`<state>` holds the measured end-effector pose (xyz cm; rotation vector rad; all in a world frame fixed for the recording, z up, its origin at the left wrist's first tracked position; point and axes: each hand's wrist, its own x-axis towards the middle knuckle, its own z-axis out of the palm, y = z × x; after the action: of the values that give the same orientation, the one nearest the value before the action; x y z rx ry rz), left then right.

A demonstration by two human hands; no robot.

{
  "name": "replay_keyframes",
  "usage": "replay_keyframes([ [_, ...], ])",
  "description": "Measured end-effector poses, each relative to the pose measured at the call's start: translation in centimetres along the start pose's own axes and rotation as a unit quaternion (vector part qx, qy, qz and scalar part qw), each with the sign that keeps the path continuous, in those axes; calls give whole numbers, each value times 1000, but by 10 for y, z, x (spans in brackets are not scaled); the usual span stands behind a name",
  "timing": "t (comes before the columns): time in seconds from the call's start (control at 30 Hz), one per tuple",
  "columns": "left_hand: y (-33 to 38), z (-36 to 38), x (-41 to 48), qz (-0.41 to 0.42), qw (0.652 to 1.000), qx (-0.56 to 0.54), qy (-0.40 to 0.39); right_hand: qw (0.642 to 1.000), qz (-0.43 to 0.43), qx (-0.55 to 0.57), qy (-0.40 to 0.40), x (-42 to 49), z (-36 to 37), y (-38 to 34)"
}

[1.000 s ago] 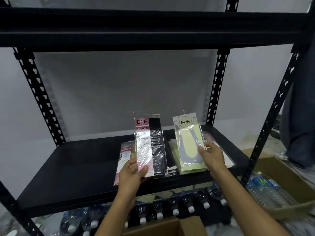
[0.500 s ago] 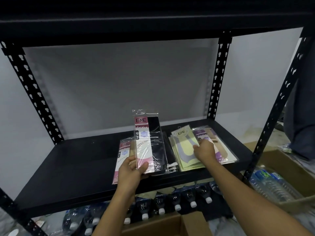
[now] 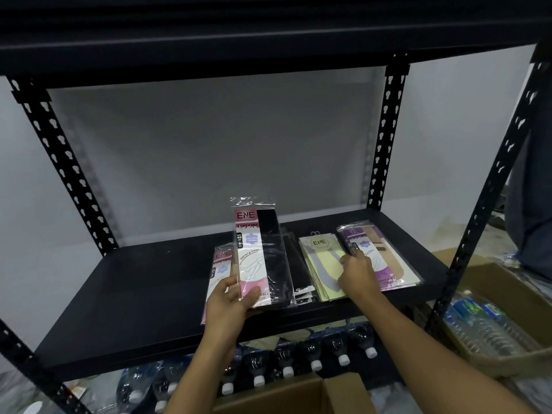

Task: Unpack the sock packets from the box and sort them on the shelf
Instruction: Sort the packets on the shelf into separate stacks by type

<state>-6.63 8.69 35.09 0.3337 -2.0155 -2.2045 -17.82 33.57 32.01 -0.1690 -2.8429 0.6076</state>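
Near the front edge of the shelf (image 3: 134, 279), mid-width, your left hand (image 3: 231, 303) grips the lower end of a pink-and-black sock packet (image 3: 263, 252), held upright. Your right hand (image 3: 357, 276) rests with curled fingers on the yellow packet stack (image 3: 321, 264), beside the purple packet (image 3: 385, 264); whether it pinches one cannot be told.

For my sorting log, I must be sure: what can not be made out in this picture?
Box, head view: cut off by the bottom edge; contents unseen.
Black packets, head view: the held packet covers them; number unclear.
Right hand, head view: its knuckles hide the grip.
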Motion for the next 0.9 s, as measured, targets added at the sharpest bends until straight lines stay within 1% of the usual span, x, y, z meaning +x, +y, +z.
replay_keyframes([
  [0.17,4,12,3,-1,1000,19,0,1000,-22,-4,15,4,2,9],
  [0.3,14,29,14,7,998,66,11,999,-30,16,10,6,1,13],
  [0.47,14,50,33,-7,985,170,-6,999,-32,41,-9,0,-2,11],
  [0.67,16,62,40,-22,945,325,-18,998,-36,39,-20,0,-2,14],
  [0.7,17,63,39,-10,933,358,-22,998,-36,38,-20,0,-2,14],
  [0.73,18,64,38,12,910,415,-26,998,-36,37,-19,0,-2,14],
  [0.77,19,65,38,45,871,489,-25,999,-37,36,-16,0,-2,14],
  [0.83,23,65,36,98,775,624,-22,999,-39,34,-9,0,-1,14],
  [0.87,23,65,37,107,746,656,-25,999,-40,31,-8,0,-1,14],
  [0.9,23,65,39,108,732,672,-34,999,-42,26,-8,-1,0,14],
])
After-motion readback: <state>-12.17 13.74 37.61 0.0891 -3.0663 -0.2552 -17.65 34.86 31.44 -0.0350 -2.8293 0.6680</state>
